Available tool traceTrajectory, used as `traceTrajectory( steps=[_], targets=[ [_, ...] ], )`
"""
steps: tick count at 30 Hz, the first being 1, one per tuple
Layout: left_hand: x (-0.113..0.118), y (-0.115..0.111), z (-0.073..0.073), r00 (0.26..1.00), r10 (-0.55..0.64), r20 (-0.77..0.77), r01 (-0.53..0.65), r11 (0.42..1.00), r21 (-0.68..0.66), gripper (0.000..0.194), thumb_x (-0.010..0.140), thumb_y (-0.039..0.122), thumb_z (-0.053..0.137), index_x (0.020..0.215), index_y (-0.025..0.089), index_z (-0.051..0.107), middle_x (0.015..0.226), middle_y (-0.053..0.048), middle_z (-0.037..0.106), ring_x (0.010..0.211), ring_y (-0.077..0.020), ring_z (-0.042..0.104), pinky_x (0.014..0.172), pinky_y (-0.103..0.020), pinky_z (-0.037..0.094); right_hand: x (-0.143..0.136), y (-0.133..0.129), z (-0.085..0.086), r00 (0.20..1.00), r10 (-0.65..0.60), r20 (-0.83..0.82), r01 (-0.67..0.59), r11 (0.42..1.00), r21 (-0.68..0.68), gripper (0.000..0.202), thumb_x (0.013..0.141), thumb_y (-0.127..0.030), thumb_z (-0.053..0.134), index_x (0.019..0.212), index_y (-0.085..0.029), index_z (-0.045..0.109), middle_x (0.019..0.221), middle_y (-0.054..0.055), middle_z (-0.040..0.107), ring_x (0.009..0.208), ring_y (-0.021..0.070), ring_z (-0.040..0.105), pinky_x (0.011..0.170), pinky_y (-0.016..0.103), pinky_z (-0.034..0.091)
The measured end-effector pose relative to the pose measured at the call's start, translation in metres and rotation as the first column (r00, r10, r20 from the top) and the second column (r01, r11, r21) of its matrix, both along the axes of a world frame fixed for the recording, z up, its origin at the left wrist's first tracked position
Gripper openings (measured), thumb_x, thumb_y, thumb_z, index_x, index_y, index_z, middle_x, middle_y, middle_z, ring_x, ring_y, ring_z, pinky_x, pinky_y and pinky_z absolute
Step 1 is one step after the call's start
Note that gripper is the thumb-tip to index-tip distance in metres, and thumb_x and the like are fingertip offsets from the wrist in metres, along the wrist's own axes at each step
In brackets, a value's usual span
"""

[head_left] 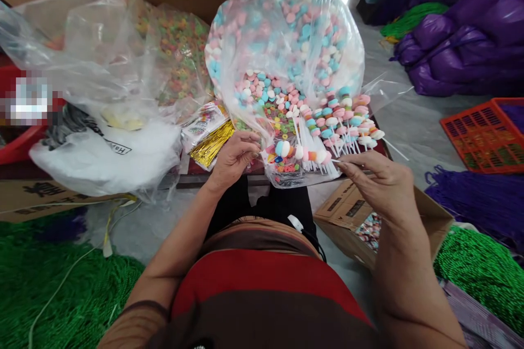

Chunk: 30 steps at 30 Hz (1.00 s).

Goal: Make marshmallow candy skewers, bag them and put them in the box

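My right hand [379, 177] pinches the white stick of a candy skewer [305, 154], which points left with pink, white, orange and blue pieces threaded on it. My left hand [236, 158] is just left of the skewer's tip, fingers curled together; whatever they hold is too small to make out. Behind the skewer, an opened clear bag [286, 38] spills pink, blue and white candies. Several finished-looking skewers [347, 120] lie in a pile at its right. Gold twist ties [210, 144] are beside my left hand. White sticks [313, 166] lie under the held skewer.
A bag of ring candies [180, 54] and a white plastic bag [110, 158] are at the left. An open cardboard box [339, 212] stands below my right hand. An orange crate [478, 136], purple bundles [470, 32] and green strands [483, 267] are on the right.
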State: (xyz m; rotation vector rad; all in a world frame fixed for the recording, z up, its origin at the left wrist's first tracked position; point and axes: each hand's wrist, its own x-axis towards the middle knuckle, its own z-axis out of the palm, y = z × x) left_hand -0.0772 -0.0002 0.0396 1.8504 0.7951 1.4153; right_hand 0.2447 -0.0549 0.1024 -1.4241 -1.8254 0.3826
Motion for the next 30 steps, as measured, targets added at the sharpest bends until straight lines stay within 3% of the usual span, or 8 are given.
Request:
traceTrajectory(
  steps=[9,22,27,30],
  targets=[
    [0.000,0.001,-0.005,1.000,0.022,-0.021,-0.023,0.996,-0.082,0.027,0.095,0.048,0.066,0.089,0.022,0.071,0.112,-0.009,0.068,0.103,-0.0193,0.069,0.097,-0.040,0.056,0.000,-0.004,-0.004,0.965,-0.118,-0.233,0.105,0.992,-0.069,0.012,0.084,-0.039,0.078,0.085,-0.027,0.080,0.078,0.002,0.078,0.069,0.0191,0.070,0.066,0.034,0.057],
    [0.002,0.000,-0.004,1.000,0.026,0.017,-0.024,0.990,-0.142,0.033,0.093,0.053,0.067,0.086,0.022,0.069,0.111,-0.008,0.068,0.107,-0.0201,0.068,0.101,-0.041,0.053,-0.004,-0.006,-0.009,0.997,-0.042,-0.064,0.048,0.995,0.093,0.006,0.088,-0.031,0.075,0.083,-0.029,0.078,0.080,0.002,0.076,0.076,0.0209,0.071,0.073,0.036,0.057],
    [0.002,-0.002,-0.003,1.000,0.030,0.008,-0.029,0.993,-0.112,0.027,0.095,0.047,0.066,0.087,0.022,0.070,0.109,-0.008,0.068,0.110,-0.0204,0.067,0.102,-0.041,0.052,-0.004,-0.007,-0.009,0.991,-0.077,-0.112,0.089,0.991,0.102,0.008,0.087,-0.034,0.076,0.081,-0.030,0.077,0.080,0.002,0.075,0.079,0.0219,0.071,0.078,0.038,0.057],
    [0.002,-0.002,-0.003,0.999,0.013,0.035,-0.009,0.993,-0.117,0.026,0.095,0.046,0.067,0.087,0.022,0.070,0.111,-0.008,0.068,0.107,-0.0201,0.068,0.100,-0.041,0.054,-0.003,-0.006,-0.017,0.967,-0.102,-0.233,0.127,0.987,0.094,0.010,0.085,-0.036,0.080,0.081,-0.028,0.077,0.080,0.002,0.074,0.078,0.0208,0.069,0.078,0.038,0.056]
  ],
)
